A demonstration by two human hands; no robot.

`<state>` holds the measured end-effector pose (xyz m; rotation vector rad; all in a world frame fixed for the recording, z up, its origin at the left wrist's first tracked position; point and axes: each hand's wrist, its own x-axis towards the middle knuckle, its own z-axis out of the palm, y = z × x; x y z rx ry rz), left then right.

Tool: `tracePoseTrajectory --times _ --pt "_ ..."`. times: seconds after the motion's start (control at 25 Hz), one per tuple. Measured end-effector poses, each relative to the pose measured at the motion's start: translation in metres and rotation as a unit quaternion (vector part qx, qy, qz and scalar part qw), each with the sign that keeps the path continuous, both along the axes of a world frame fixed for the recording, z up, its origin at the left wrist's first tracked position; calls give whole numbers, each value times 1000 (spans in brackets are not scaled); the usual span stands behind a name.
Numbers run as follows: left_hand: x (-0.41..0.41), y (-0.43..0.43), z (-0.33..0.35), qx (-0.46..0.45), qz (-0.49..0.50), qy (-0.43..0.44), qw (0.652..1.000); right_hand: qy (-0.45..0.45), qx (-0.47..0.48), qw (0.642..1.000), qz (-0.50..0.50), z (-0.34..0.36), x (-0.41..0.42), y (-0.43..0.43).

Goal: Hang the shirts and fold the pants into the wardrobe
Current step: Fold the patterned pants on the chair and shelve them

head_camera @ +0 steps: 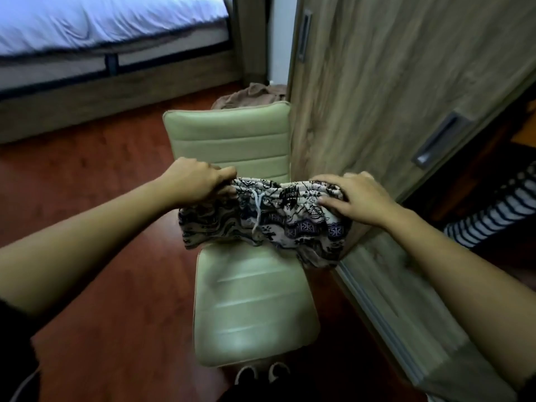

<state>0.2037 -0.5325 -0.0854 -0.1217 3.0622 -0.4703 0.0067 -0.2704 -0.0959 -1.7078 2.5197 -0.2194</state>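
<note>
The pants (261, 224), a patterned pair with a white drawstring (256, 210) hanging at the front, are held in the air above the seat of the pale green chair (240, 300), stretched by the waistband between both hands. The left hand (200, 184) has its grip clenched round the waistband's left end, fingers curled into the bunched cloth. The right hand (356, 198) grasps the right end, fingers hooked over the top edge and thumb pressed on the front. Held apart like this, the waistband is pulled straight and the legs drop free toward the seat, probably so the pair can be lined up before folding; the fold itself looks not yet begun. The chair likely serves as the flat place to lay them on. Just to the right of the chair, almost touching its backrest, stands the wardrobe door (391, 97) with a recessed handle (441, 140). Beyond that door, further right of the chair, a striped shirt (493, 216) shows in the dark opening, so the wardrobe is close by for putting the pants away. Behind the chair's backrest a brown garment (249, 92) lies in a heap on the red-brown floor (101, 198). Well behind and to the left of the chair is a bed (101, 24).
</note>
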Motion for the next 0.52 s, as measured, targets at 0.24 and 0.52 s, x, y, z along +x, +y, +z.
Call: tracePoseTrajectory --times 0.24,0.52 --pt "-20 27 40 128 7 79 989 -12 2 999 42 25 -5 -5" --pt "-2 22 41 -4 -106 166 980 194 -13 978 74 46 19 -19"
